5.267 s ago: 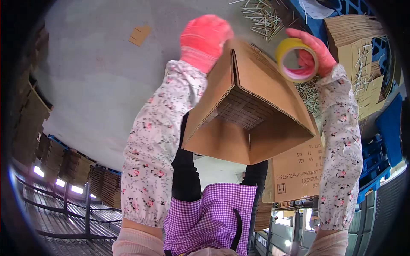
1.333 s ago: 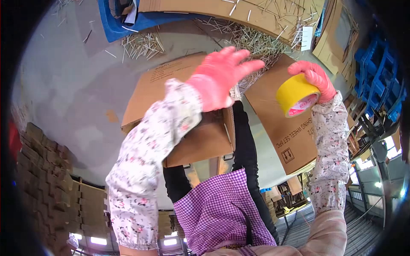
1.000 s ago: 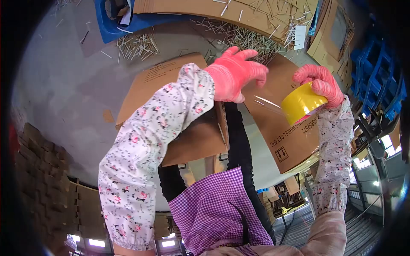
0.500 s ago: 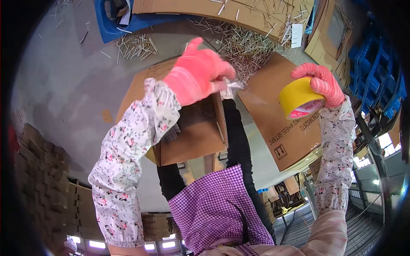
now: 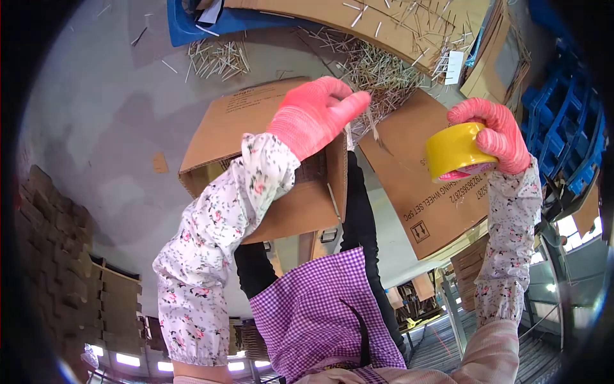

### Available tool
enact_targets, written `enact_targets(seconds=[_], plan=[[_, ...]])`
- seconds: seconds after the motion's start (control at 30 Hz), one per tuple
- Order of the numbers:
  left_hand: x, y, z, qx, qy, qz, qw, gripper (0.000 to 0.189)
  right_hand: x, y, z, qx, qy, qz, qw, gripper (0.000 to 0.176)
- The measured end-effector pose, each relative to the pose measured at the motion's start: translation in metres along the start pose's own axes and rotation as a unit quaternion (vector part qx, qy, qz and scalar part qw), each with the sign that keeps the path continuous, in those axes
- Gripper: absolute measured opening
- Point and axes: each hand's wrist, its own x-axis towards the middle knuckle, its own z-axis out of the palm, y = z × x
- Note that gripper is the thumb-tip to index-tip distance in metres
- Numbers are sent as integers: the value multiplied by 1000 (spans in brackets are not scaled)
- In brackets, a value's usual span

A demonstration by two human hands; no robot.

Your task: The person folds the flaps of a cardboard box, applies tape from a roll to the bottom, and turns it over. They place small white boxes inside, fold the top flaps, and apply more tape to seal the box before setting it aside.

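My left hand (image 5: 316, 118), in a pink glove, is over the open cardboard box (image 5: 288, 214) with its thumb stretched out and apart from the fingers; nothing shows between them. A thin pale strand (image 5: 374, 128) is just below the thumb tip, blurred, and contact with the glove cannot be made out. At the right, my right hand (image 5: 502, 137), also gloved in pink, grips a roll of yellow tape (image 5: 455, 150). The box stands between my legs with its flaps spread, and my left forearm hides part of its inside.
A flat printed cardboard piece (image 5: 416, 185) lies right of the box. Beyond are a heap of thin sticks (image 5: 384, 70) and a larger cardboard sheet (image 5: 409, 32) strewn with sticks. Blue pallets (image 5: 563, 115) stand at the far right, brown stacks (image 5: 57, 249) at the left.
The crumpled clear scrap at my left hand's fingertips is no longer between them; the thumb has spread. My right hand still holds the tape roll, slightly farther right. The view has shifted.
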Motion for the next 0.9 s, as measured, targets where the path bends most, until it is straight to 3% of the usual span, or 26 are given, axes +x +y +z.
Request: enact_targets(seconds=[0.03, 0.13, 0.2, 0.3, 0.37, 0.43, 0.57, 0.67, 0.77, 0.83, 0.9], plan=[[6, 0, 1, -89, -39, -64, 993, 53, 2, -3, 2, -17, 6, 3, 1000, 51], [11, -8, 30, -195, -120, -109, 967, 66, 1, -11, 8, -67, 21, 12, 997, 47], [20, -11, 50, -316, -148, -165, 922, 68, -5, -16, 17, -108, 48, 22, 993, 47], [16, -11, 73, -518, -156, -142, 829, 67, -31, -27, 35, -173, 63, 15, 983, 45], [24, -20, 89, -596, -95, -90, 792, 51, -38, -31, 43, -252, 37, -13, 967, 44], [25, -22, 100, -665, -17, -17, 747, 44, -42, -33, 51, -236, 43, -5, 971, 44], [33, -24, 89, -733, 24, 19, 680, 36, -36, -31, 56, -249, 54, -39, 966, 44], [13, -25, 46, -708, 52, 42, 704, 39, -33, -29, 58, -220, 96, -59, 969, 44], [5, -41, 24, -557, 106, 151, 809, 44, -16, -11, 41, -139, 144, -80, 976, 46], [-5, -55, 7, -475, 187, 214, 833, 49, 11, -6, 36, -201, 132, -131, 962, 46], [-14, -73, -10, -399, 284, 239, 838, 49, 41, -2, 52, -158, 101, -127, 974, 44]])
